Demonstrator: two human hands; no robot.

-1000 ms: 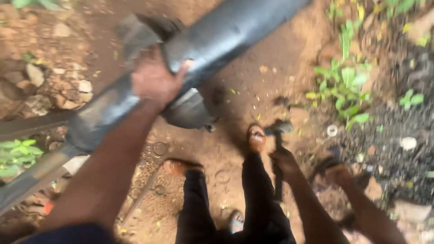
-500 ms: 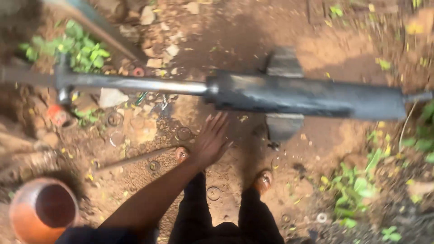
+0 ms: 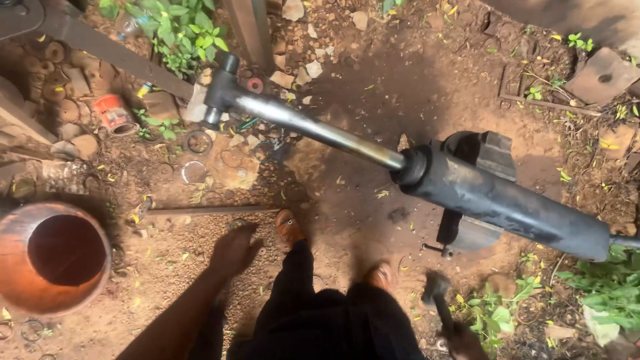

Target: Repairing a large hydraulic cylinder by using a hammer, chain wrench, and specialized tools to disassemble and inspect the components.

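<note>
Hydraulic cylinder (image 3: 507, 200), dark and heavy, lies across the reddish ground (image 3: 373, 87) from 3 o'clock toward 10 o'clock, its shiny rod (image 3: 313, 127) ending in an eye fitting near the green weeds (image 3: 180, 27). Left hand (image 3: 233, 250) hangs free at about 7 o'clock, forearm stretched forward, fingers loosely curled and holding nothing, well apart from the cylinder. Right hand (image 3: 463, 340) sits at 5 o'clock, mostly cut off by the bottom edge and blurred; it seems wrapped around the handle of a hammer (image 3: 437, 293), whose dark head points up toward the cylinder's mounting bracket (image 3: 467, 233). A rusty round drum (image 3: 13, 267) stands at 8 o'clock.
</note>
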